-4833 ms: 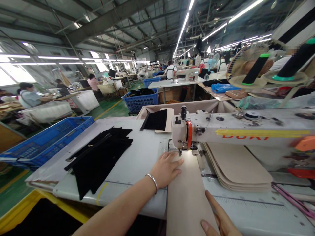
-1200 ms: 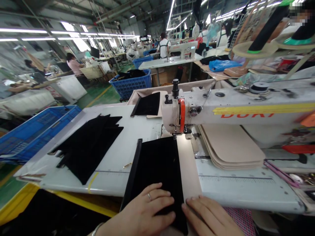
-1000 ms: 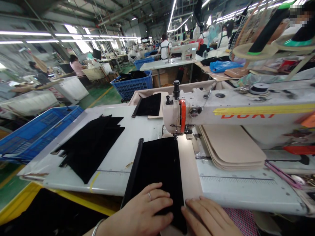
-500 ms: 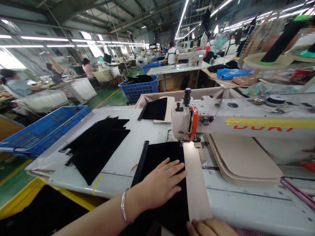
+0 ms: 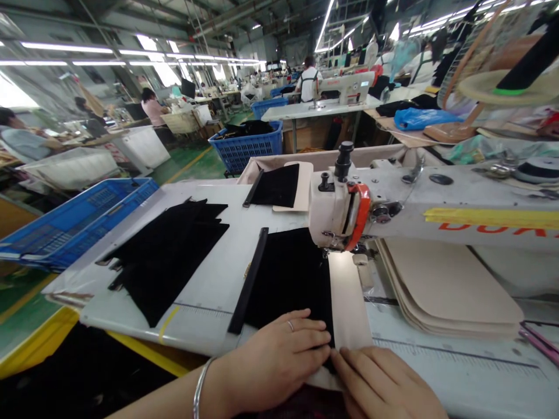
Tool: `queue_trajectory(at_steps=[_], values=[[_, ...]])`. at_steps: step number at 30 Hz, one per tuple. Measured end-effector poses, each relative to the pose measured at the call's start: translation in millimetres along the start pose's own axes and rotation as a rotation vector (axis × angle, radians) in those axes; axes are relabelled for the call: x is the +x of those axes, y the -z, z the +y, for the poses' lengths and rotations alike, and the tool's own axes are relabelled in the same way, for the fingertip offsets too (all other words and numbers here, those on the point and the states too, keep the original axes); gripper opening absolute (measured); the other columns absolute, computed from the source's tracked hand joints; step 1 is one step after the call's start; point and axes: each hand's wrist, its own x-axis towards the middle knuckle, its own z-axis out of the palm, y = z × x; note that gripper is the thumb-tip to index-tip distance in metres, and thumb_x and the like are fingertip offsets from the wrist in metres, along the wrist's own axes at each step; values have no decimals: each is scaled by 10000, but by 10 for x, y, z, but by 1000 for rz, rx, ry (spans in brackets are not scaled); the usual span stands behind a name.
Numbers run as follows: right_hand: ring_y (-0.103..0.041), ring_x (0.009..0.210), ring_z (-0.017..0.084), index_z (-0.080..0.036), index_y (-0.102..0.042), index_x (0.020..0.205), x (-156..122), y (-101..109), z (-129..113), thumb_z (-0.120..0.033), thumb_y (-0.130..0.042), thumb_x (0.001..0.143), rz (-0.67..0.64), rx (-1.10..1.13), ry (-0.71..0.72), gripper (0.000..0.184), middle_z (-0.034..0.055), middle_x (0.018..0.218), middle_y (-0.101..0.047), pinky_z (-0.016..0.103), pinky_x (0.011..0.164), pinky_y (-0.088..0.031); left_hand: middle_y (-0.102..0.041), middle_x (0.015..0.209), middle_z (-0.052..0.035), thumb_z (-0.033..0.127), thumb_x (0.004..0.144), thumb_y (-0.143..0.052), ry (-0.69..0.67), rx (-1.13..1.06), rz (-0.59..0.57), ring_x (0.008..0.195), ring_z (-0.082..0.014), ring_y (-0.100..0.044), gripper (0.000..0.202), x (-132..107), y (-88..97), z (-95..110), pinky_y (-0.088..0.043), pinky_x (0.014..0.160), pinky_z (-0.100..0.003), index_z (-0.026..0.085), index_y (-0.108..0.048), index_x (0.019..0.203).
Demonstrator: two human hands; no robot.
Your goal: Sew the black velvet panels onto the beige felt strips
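Observation:
A black fabric panel point(image 5: 290, 273) with a black strip along its left edge lies on a beige piece point(image 5: 347, 294), both running under the head of the white sewing machine point(image 5: 345, 212). My left hand point(image 5: 275, 361) lies flat on the near end of the black panel, fingers stretched out. My right hand point(image 5: 384, 387) rests beside it on the near end of the beige piece, fingertips almost touching the left hand's. Neither hand grips anything.
A pile of black fabric pieces point(image 5: 168, 253) lies left on the table. A stack of beige panels point(image 5: 445, 291) sits right of the needle. A finished black-and-beige piece point(image 5: 282, 186) lies behind. Blue crates point(image 5: 74, 224) stand left; other people work at tables beyond.
The black panel and beige piece have slid forward under the machine head. My left hand drew back to the near edge, and my right hand came up beside it.

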Motion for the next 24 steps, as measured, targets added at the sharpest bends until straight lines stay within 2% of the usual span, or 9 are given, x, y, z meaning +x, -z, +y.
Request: queue_trajectory(at_steps=[6, 12, 18, 24], values=[[-600, 820, 178, -197, -634, 1149, 124, 47, 75, -188, -421, 926, 19, 32, -74, 308, 32, 964, -674, 323, 727, -506, -643, 1222, -39, 162, 956, -471, -40, -5, 7, 1246, -162, -498, 289, 52, -37, -159, -275, 1180, -368, 155, -565, 1229], [-584, 911, 195, -172, -609, 1181, 208, 29, 155, -216, -495, 913, 21, 51, -139, 294, 46, 1046, -655, 360, 822, -480, -648, 1213, -49, 147, 959, -455, -55, 44, 27, 1246, -163, -503, 253, 183, -30, -335, -299, 1167, -381, 157, -600, 1166], [-555, 983, 205, -184, -590, 1184, 273, -23, 240, -224, -526, 907, -33, 40, -203, 286, 43, 1116, -624, 386, 899, -442, -637, 1226, -58, 132, 954, -456, -53, 130, 22, 1240, -164, -510, 270, 321, -29, -530, -329, 1155, -387, 151, -598, 1183], [-557, 990, 212, -189, -581, 1192, 381, -49, 362, -261, -526, 906, -73, 22, -248, 300, 53, 1105, -622, 391, 908, -445, -622, 1250, -73, 129, 954, -443, -53, 172, 42, 1239, -159, -516, 273, 452, -49, -732, -337, 1148, -362, 136, -591, 1184]])
